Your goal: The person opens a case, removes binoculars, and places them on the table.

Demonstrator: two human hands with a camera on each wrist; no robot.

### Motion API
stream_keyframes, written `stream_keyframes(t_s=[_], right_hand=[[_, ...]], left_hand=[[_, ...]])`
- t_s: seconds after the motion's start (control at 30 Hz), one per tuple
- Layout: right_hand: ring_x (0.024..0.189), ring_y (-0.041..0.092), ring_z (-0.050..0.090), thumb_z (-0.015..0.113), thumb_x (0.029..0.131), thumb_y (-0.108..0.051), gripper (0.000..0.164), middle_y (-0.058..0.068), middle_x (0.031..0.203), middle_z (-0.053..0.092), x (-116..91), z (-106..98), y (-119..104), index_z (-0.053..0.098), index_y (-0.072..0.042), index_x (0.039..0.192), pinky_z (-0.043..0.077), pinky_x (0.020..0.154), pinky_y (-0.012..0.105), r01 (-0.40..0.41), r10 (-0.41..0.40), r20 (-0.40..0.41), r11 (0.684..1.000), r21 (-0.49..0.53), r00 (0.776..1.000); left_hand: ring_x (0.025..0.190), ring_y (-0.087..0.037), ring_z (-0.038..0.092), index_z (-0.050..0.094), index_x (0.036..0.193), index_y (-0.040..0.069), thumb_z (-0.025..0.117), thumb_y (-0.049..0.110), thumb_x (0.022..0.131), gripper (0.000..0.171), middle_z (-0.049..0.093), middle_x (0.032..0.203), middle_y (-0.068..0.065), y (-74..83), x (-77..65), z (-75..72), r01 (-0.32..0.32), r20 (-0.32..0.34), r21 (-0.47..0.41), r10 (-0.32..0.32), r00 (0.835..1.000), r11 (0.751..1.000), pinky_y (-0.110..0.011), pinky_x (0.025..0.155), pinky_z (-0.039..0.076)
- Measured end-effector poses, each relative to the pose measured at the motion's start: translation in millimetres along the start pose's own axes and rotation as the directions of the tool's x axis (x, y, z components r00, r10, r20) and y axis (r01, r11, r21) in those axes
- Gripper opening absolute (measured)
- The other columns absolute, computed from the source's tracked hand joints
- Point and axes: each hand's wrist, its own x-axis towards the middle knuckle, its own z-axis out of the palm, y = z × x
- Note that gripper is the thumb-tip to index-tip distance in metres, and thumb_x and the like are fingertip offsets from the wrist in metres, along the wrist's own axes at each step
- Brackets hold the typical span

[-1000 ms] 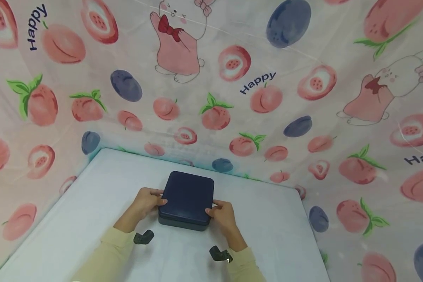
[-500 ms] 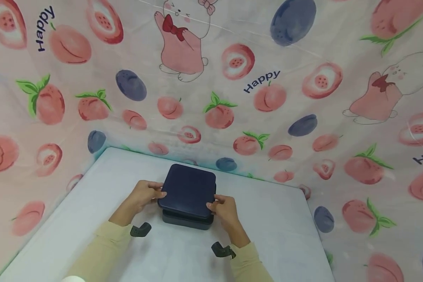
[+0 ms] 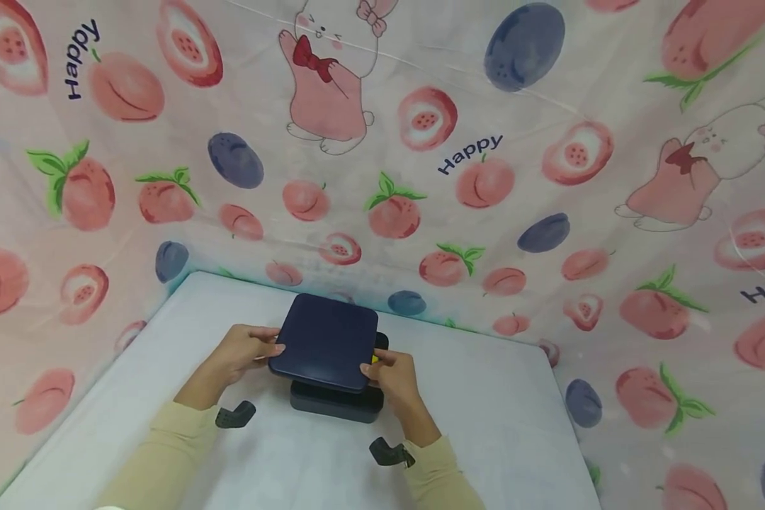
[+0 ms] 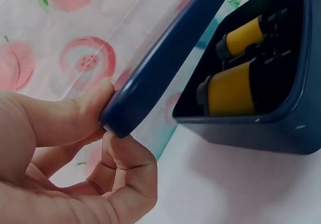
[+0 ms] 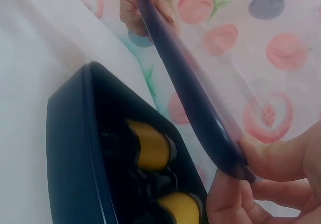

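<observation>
A dark navy lid [image 3: 325, 343] hangs raised over its box [image 3: 336, 404], held level between both hands. My left hand [image 3: 241, 350] pinches the lid's left edge, thumb on top and fingers beneath. At the opposite edge, my right hand [image 3: 395, 377] grips it the same way. In the left wrist view a gap shows between the lid and the box's rim. Inside the box lie yellow-and-black binoculars [image 4: 231, 88], their two barrels side by side. From the head view the lid covers most of them.
The box stands on a white table [image 3: 484, 425] near its back edge. Behind and at both sides hangs a cloth [image 3: 357, 163] printed with peaches and rabbits. A small black camera mount [image 3: 236, 414] sits at each wrist.
The lid, first seated on the box, has come up off it and shifted left, carried by both hands. The box's interior and a bit of yellow now show at the right.
</observation>
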Motion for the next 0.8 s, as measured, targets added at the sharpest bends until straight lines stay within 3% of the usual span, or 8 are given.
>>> stream_keyframes(t_s=[0.17,0.4,0.63,0.8], right_hand=[[0.087,0.022,0.078,0.078,0.089,-0.001,0.048,0.024,0.113,0.076,0.3,8.9,-3.8,0.064,0.01,0.134,0.066,0.086,0.04,0.003,-0.003,-0.009,1.0,-0.003,1.0],[0.087,0.021,0.077,0.078,0.089,0.0,0.05,0.025,0.113,0.075,-0.1,21.5,-9.9,0.064,0.009,0.135,0.066,0.086,0.043,0.034,-0.035,0.018,0.999,0.032,0.999],[0.083,0.016,0.074,0.078,0.087,0.002,0.046,0.02,0.106,0.076,0.6,35.6,-11.7,0.067,0.008,0.132,0.066,0.082,0.039,0.027,-0.03,0.041,0.997,0.076,0.999],[0.078,0.014,0.068,0.079,0.087,0.002,0.047,0.013,0.09,0.073,-1.4,46.8,-14.9,0.067,0.007,0.132,0.066,0.079,0.036,0.02,-0.024,0.041,0.996,0.084,0.999]], left_hand=[[0.1,-0.01,0.069,0.05,0.148,-0.01,0.075,0.005,0.093,0.062,0.05,0.153,-0.033,1.2,-2.8,-11.4,-0.02,0.021,0.001,0.02,1.0,1.0,-0.045,0.102,0.059],[0.093,-0.007,0.069,0.047,0.148,-0.012,0.076,0.005,0.093,0.064,0.052,0.15,-0.034,1.6,-6.7,-26.0,-0.037,0.015,-0.008,0.037,0.999,0.999,-0.028,0.086,0.059],[0.097,-0.007,0.069,0.046,0.15,-0.011,0.076,0.007,0.093,0.067,0.053,0.151,-0.031,-5.4,-6.9,-41.5,-0.042,0.019,-0.028,0.043,0.999,0.999,-0.026,0.086,0.059],[0.096,-0.005,0.069,0.045,0.151,-0.01,0.077,0.006,0.092,0.069,0.063,0.144,-0.022,-9.7,-6.8,-53.9,-0.046,0.032,-0.054,0.048,0.998,0.997,-0.024,0.084,0.058]])
